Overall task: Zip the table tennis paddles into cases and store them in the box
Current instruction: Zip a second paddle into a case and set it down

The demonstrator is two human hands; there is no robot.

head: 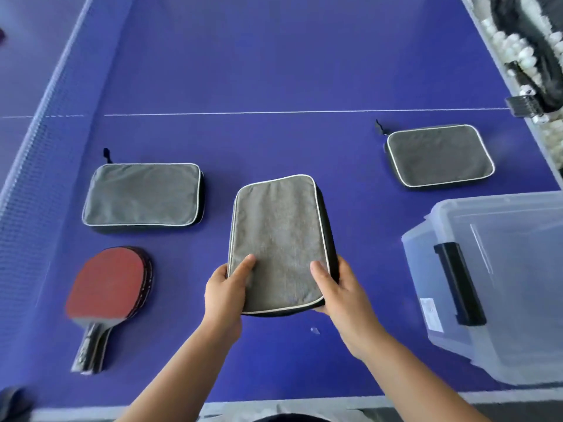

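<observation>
From the head view I see both of my hands holding a grey fabric paddle case with pale piping (pixel 277 242) by its near end, above the blue table tennis table (pixel 274 71). My left hand (pixel 227 292) grips the case's near left corner, thumb lying on the top face and fingers curled underneath. My right hand (pixel 341 292) grips the near right corner the same way, thumb on top. The case points away from me, long side running front to back; I cannot tell whether its zip is closed.

Taking that held case as the landmark: to its left and slightly farther away lies a second grey rectangular case (pixel 141 197), flat on the table, with a dark pull tab at its far left corner. To the near left of the held case sits a stack of red-rubber paddles with dark handles (pixel 108 287), handles toward me. To the far right lies a third, darker grey case (pixel 438 155). To the right stands a clear plastic storage box with a black latch handle (pixel 502 269).
</observation>
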